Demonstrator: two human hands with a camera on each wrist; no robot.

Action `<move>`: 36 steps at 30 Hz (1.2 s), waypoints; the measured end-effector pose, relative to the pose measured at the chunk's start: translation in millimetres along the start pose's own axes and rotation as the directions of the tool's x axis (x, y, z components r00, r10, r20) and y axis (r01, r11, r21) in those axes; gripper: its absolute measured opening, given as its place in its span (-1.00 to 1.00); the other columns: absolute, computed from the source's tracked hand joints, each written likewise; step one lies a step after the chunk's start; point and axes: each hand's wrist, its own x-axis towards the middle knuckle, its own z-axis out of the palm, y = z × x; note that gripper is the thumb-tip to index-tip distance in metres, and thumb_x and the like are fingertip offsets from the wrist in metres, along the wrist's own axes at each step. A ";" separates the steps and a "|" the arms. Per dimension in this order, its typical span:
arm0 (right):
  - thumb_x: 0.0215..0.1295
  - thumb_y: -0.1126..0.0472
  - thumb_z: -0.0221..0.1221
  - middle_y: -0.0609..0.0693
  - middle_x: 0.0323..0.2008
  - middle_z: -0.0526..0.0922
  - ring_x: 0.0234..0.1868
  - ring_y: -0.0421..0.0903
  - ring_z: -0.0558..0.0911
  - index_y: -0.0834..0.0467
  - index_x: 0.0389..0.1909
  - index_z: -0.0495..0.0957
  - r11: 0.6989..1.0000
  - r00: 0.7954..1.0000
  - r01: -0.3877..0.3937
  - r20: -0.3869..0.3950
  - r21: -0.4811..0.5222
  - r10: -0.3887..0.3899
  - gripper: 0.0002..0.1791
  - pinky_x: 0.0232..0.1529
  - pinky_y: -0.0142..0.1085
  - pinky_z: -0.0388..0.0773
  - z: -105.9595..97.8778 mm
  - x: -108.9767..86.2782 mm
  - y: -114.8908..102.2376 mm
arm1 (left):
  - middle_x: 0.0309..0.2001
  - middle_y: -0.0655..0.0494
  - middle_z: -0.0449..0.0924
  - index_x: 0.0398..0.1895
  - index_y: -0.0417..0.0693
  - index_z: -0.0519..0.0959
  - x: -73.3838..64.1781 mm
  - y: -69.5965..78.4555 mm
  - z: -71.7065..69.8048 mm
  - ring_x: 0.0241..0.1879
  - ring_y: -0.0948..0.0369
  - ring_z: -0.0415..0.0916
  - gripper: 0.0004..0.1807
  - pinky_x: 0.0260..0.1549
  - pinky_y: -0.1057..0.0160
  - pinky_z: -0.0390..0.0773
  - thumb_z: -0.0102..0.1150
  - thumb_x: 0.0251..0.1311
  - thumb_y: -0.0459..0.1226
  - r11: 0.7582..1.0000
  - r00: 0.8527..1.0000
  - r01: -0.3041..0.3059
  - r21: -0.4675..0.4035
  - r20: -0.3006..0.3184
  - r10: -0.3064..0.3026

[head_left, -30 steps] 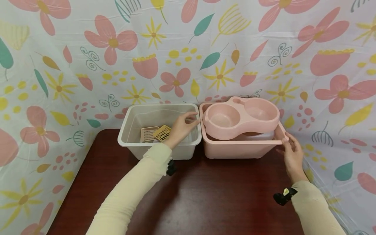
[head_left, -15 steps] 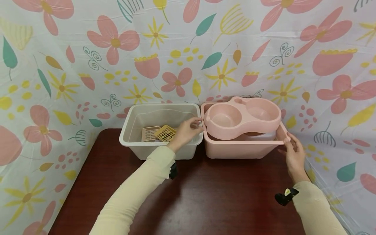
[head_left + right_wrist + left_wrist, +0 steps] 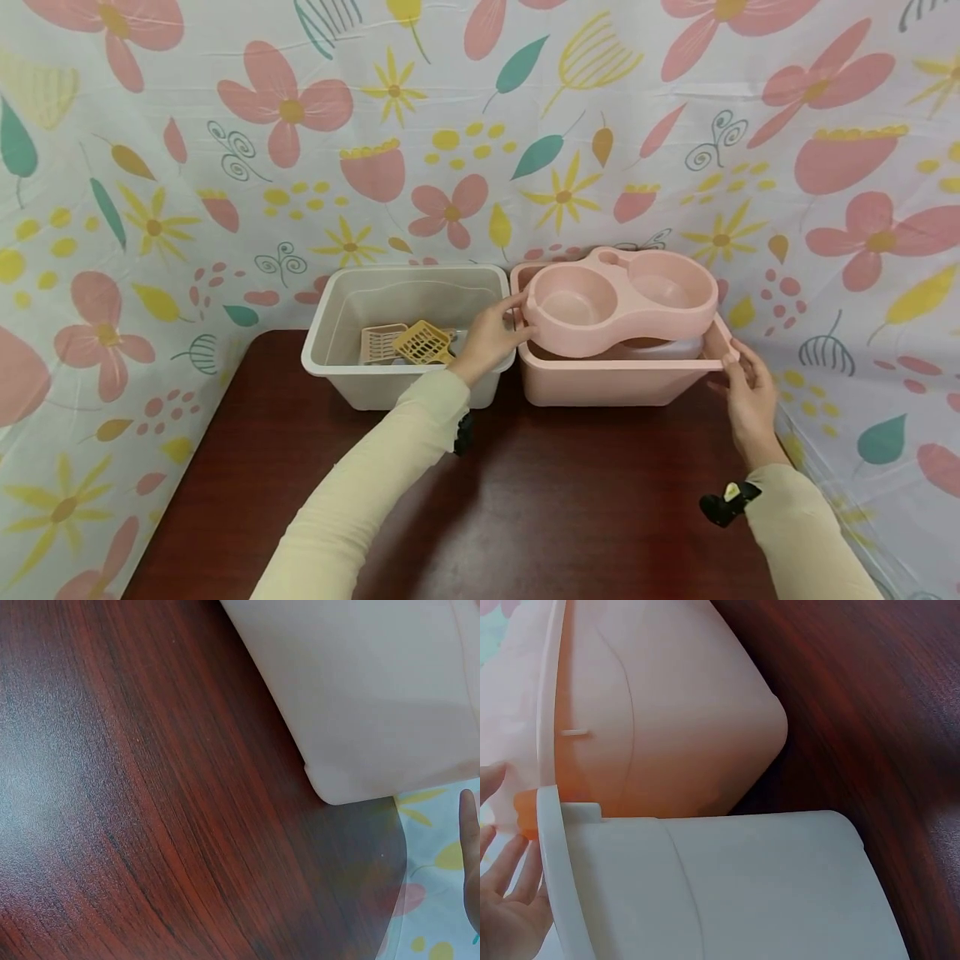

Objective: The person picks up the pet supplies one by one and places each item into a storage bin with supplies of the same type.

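A pink double pet bowl [image 3: 626, 304] sits tilted on top of the pink litter box [image 3: 600, 383], covering much of its opening. My left hand [image 3: 487, 337] reaches over the grey-white litter box [image 3: 408, 379], its thumb and fingers around the double bowl's left end. At the right front corner of the pink box, my right hand [image 3: 750, 400] grips the rim between thumb and fingers. Inside the grey-white box lie a yellow litter scoop [image 3: 422, 343] and a beige scoop [image 3: 381, 343]. In the left wrist view, the left hand [image 3: 514, 907] shows partly behind the pale rim.
Both boxes stand side by side at the back of the dark red-brown wooden table [image 3: 570, 500]. A flower-printed cloth [image 3: 450, 108] hangs right behind them. Under the double bowl, a whitish item [image 3: 667, 348] shows inside the pink box.
My left hand has moved right, from above the grey-white box's rim onto the double bowl's left end. The right hand stays at the pink box's corner. Bowl and boxes look unmoved.
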 end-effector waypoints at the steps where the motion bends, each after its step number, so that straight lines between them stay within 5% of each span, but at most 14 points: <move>1: 0.44 0.20 0.16 -0.08 0.10 0.49 -0.17 -0.33 0.59 0.07 0.31 0.48 1.000 1.000 -0.001 0.002 -0.002 0.002 -0.56 -0.35 -0.49 0.59 0.4 0.4 0.3 | 0.08 0.02 0.60 0.44 0.08 0.37 0.2 0.2 0.0 0.01 0.11 0.53 -0.32 -0.10 0.24 0.49 0.35 0.24 -0.16 1.000 1.000 0.003 0.005 -0.002 -0.003; 7: 0.45 0.16 0.14 0.03 0.33 0.34 -0.10 -0.35 0.57 0.05 0.35 0.44 1.000 1.000 -0.019 0.022 -0.012 0.020 -0.53 -0.32 -0.51 0.57 1.5 0.9 0.7 | 0.14 0.03 0.57 0.43 0.10 0.38 -1.0 1.1 -1.4 0.04 0.13 0.53 -0.32 -0.08 0.23 0.51 0.36 0.23 -0.17 1.000 1.000 0.016 0.017 0.016 -0.016; 12: 0.45 0.16 0.15 -0.06 0.22 0.43 -0.09 -0.35 0.57 0.05 0.35 0.45 1.000 0.999 -0.020 0.037 -0.008 0.020 -0.53 -0.32 -0.51 0.58 1.6 -0.8 0.8 | 0.19 0.02 0.54 0.43 0.11 0.38 -3.5 2.3 -2.1 0.08 0.10 0.51 -0.33 -0.08 0.19 0.50 0.34 0.25 -0.16 0.999 0.999 0.014 0.032 0.049 -0.016; 23: 0.46 0.23 0.12 -0.18 0.03 0.52 -0.10 -0.34 0.59 0.10 0.34 0.45 1.000 0.999 -0.008 0.035 0.006 0.008 -0.55 -0.33 -0.48 0.59 3.4 -4.7 -3.2 | 0.25 0.05 0.51 0.41 0.14 0.40 -9.0 -4.7 -8.5 0.18 0.09 0.46 -0.37 0.04 0.10 0.50 0.33 0.27 -0.16 1.000 1.000 0.007 0.017 0.017 -0.007; 36: 0.45 0.25 0.13 -0.15 -0.04 0.54 -0.20 -0.33 0.60 0.09 0.31 0.48 0.999 1.000 -0.008 0.019 0.040 0.007 -0.57 -0.37 -0.47 0.60 1.8 -4.2 -4.1 | 0.26 0.03 0.50 0.40 0.05 0.42 -26.5 -11.2 -35.1 0.19 0.06 0.45 -0.40 0.11 0.05 0.46 0.31 0.29 -0.18 0.999 0.999 -0.044 -0.029 0.020 0.045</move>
